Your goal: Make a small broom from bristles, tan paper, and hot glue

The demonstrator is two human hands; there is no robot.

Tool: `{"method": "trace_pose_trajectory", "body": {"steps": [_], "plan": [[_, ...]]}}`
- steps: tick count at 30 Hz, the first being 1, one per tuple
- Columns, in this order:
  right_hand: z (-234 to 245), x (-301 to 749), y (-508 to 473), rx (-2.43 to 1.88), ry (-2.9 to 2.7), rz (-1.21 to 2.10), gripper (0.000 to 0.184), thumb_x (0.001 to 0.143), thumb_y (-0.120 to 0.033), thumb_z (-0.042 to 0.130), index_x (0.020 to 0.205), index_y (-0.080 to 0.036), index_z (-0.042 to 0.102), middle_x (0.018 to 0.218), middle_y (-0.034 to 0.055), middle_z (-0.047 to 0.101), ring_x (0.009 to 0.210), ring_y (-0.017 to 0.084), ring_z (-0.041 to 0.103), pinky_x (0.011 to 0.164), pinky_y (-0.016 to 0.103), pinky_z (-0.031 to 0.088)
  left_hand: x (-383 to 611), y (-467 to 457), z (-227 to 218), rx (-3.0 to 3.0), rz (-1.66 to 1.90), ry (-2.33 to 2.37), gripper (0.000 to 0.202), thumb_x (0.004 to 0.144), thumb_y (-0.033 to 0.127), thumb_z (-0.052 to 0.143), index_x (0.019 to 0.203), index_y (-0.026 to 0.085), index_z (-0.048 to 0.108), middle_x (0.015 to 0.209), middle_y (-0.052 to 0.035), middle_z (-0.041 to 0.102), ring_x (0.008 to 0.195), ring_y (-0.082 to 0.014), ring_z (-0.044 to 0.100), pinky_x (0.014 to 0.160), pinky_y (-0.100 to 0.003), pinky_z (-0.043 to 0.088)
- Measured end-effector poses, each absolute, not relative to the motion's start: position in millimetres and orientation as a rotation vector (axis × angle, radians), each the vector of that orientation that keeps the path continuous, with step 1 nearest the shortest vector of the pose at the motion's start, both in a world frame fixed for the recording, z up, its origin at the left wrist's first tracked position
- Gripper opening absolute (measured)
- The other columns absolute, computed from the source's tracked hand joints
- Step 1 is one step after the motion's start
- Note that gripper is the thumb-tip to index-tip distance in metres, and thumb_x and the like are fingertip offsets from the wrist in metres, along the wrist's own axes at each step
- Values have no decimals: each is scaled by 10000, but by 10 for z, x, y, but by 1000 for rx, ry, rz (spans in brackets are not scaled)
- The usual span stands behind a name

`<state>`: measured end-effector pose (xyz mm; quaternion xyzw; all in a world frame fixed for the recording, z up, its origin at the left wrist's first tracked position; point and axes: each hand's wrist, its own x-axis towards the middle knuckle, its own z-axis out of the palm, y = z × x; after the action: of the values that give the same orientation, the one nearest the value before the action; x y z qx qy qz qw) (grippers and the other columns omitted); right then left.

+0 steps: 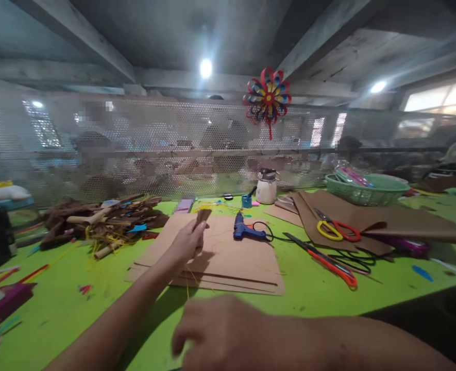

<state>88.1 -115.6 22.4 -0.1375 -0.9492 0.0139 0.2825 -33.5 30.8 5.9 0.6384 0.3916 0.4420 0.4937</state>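
My left hand (189, 241) is closed on a small piece of brown paper (203, 216), folded or rolled, held above a stack of brown cardboard sheets (228, 257). Thin yellow thread (187, 283) hangs from below this hand toward my right hand (223, 332). That hand is close to the camera at the bottom and blurred, its fingers curled inward; whatever they grip is hidden. On the right part of the cardboard lies a blue glue gun (245, 229) with a black cord.
Right of the cardboard are orange-handled scissors (334, 265), yellow-and-red-handled scissors (338, 232), large brown paper (398, 221) and a green basket (367, 189). Paper scraps (107, 221) pile up at left. A white jar (266, 188) stands behind, before a perforated screen (173, 154) bearing a pinwheel (268, 98).
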Motion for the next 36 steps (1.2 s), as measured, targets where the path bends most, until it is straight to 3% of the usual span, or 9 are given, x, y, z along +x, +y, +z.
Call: {"method": "trace_pose_trajectory", "body": {"steps": [3,5,7,12,16,19,25,30,36], "plan": [[639,1286,-1080,-629,-2056,15,225,868,-191,539,646,-169,567,835,66,671,797,145,607,724,283,484,-324,290,38,2093,1073,973,254,833,408,533,925,174,571,708,-15,588,639,-162,527,571,-258,398],[811,1557,-868,-735,-1840,-52,209,863,-189,549,659,-168,591,799,53,662,759,140,601,709,289,478,-315,240,42,2356,957,980,302,868,442,471,967,172,563,821,-51,631,730,-201,558,652,-302,412],[855,1772,-595,-872,-1816,1,147,855,-228,567,753,-159,649,826,56,668,793,150,605,729,301,477,-307,174,56,2481,827,975,323,896,461,422,963,174,554,796,-50,630,695,-200,553,639,-305,400],[607,1947,-152,-905,-2058,713,263,843,-268,581,1065,-144,651,1079,102,668,971,164,614,845,322,481,-307,48,86,2580,657,804,283,898,441,461,922,185,578,791,-59,652,660,-189,552,599,-278,375],[449,1935,-125,-890,-2143,1000,260,841,-313,597,1009,-132,679,913,68,683,788,123,611,739,276,494,-308,-12,106,2586,571,663,288,901,400,479,1082,205,589,938,-84,686,751,-214,601,641,-280,397],[420,1963,-137,-904,-2150,1011,232,814,-326,634,890,-118,701,750,27,647,644,91,557,620,233,465,-305,-35,114,2611,559,667,290,897,412,485,1066,212,608,883,-72,699,695,-205,603,599,-264,387],[388,2011,-160,-975,-2208,967,242,813,-324,630,892,-108,704,689,23,634,613,97,560,560,218,445,-311,12,47,2695,508,696,294,883,386,511,1112,229,606,881,-74,721,671,-203,622,582,-251,388],[395,2055,-182,-977,-2277,890,275,851,-319,578,971,-105,703,765,43,658,694,110,578,648,237,463,-303,30,21,2735,478,706,318,881,395,514,1139,229,596,893,-83,719,681,-204,626,576,-248,384],[422,2060,-205,-1002,-2475,671,233,870,-240,542,986,-120,706,872,64,686,752,125,594,684,247,474,-300,30,13,2755,516,714,217,853,379,550,965,218,643,717,-40,690,538,-165,554,490,-230,305]]}}
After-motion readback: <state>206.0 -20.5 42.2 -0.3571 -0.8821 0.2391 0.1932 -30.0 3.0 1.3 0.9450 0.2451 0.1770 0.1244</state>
